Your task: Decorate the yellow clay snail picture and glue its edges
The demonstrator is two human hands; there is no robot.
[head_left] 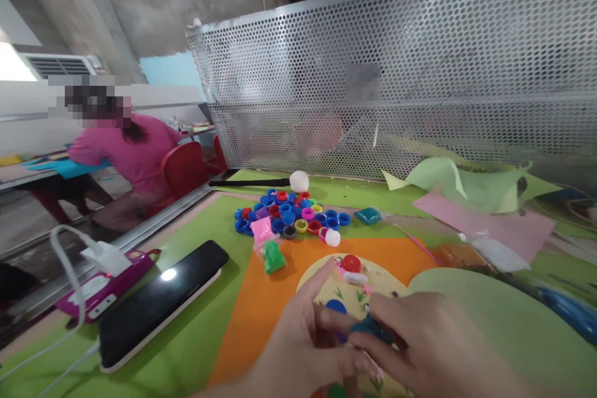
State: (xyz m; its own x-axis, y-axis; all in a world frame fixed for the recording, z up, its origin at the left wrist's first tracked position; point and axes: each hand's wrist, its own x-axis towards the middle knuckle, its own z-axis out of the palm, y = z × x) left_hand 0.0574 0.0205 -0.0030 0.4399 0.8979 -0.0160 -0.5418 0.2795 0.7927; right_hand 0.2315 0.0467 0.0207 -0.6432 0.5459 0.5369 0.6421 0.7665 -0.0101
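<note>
A round cream board [321,267] with small coloured decorations lies on an orange sheet [247,311]. Near its top are a red ball [351,263] and a white piece; a blue disc [336,307] sits lower. My left hand [312,336] is over the board's lower left, index finger stretched toward the top, the other fingers curled near a small pinkish item. My right hand [415,336] pinches a dark teal piece [372,328] above the board. Both hands partly cover the board's lower half.
Coloured bottle caps [286,214] are piled behind the board, with pink [262,230] and green [273,257] clay packets. A phone [163,301] and power strip [105,286] lie left. Paper sheets [489,217] are right, before a perforated metal screen [396,74]. A person in pink [135,149] sits far left.
</note>
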